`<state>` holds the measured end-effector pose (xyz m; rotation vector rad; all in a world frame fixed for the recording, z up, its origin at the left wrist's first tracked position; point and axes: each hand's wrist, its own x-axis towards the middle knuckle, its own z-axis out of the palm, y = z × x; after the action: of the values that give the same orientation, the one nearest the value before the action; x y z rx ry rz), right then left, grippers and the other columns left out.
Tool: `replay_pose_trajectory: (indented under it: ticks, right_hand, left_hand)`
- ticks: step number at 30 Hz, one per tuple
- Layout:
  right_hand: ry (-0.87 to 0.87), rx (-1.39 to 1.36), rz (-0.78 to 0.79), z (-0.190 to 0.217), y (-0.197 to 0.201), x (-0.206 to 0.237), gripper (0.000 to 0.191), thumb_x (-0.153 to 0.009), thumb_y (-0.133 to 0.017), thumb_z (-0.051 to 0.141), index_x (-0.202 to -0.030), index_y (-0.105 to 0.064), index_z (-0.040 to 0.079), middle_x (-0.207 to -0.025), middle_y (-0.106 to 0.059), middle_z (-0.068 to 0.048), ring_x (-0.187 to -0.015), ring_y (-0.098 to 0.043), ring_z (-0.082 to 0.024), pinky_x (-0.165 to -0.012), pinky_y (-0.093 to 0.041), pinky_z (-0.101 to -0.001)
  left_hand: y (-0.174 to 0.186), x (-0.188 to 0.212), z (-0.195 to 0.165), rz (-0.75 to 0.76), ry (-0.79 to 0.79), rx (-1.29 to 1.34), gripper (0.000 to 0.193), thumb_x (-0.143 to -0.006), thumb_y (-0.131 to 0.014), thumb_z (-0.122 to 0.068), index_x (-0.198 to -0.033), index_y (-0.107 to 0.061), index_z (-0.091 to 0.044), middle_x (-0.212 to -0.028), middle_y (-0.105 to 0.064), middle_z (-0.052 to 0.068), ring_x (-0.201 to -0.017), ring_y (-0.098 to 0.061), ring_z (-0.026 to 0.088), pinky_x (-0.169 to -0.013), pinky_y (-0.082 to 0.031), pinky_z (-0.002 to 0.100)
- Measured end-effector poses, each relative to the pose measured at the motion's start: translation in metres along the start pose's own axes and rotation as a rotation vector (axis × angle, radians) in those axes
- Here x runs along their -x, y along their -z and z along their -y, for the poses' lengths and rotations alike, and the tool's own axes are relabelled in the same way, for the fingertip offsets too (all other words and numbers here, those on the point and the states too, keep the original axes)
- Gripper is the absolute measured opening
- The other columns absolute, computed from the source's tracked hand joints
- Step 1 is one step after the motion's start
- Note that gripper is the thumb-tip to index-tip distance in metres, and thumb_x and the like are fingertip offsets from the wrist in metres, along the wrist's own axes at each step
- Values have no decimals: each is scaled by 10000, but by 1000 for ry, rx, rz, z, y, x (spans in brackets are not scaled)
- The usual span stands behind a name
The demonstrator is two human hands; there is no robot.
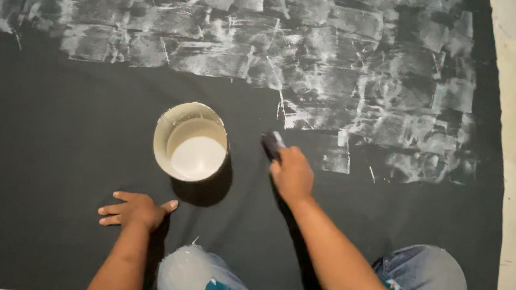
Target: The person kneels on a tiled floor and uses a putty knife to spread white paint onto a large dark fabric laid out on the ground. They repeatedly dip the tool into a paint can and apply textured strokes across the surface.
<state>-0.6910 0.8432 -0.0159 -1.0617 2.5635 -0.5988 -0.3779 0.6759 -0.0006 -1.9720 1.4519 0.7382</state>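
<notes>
- Head view: we see the right hand (292,175) closed around a dark brush (272,143), its tip on the black cloth (40,136) at the lower edge of the white painted patches (321,67).
- We see the left hand (133,209) lying flat on the cloth, fingers spread, holding nothing.
- We find the white paint bucket (191,141) standing upright between the hands, just left of the brush.
</notes>
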Motion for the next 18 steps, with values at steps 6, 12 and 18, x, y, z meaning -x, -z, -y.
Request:
replay_pose_trajectory:
  ticks: [6,12,18]
  right_hand:
    - [-215,60,-340,-114,63,-27,436,-782,-746,292,-1135,-701,41,-1142,-695,-191,-1069,-642,-410,-910,-495,-514]
    - [-316,163,-457,-179,127,-7,299,-899,-666,220,-1133,-696,37,-1137,-659,-204,-1020,-640,-414,-873,-505,-525]
    - [-74,162,-219,-140,79,-1,292,-856,-714,276,-1081,-744,92,-1117,-690,-153,-1059,-659,-379,-919,-522,-482]
  left_hand:
    - [-3,-8,-2,24,-22,-89,1456,-737,-801,-710,-1556,-11,199,-1503,-24,588,-1422,27,742,-1120,-63,821]
    - [-5,-9,-2,-4,29,-70,1537,-683,-827,-731,-1570,75,143,-1531,28,552,-1445,24,688,-1159,-64,747]
    - [-5,-10,-4,0,45,-34,1518,-692,-821,-723,-1562,72,144,-1522,59,556,-1429,38,712,-1117,-83,778]
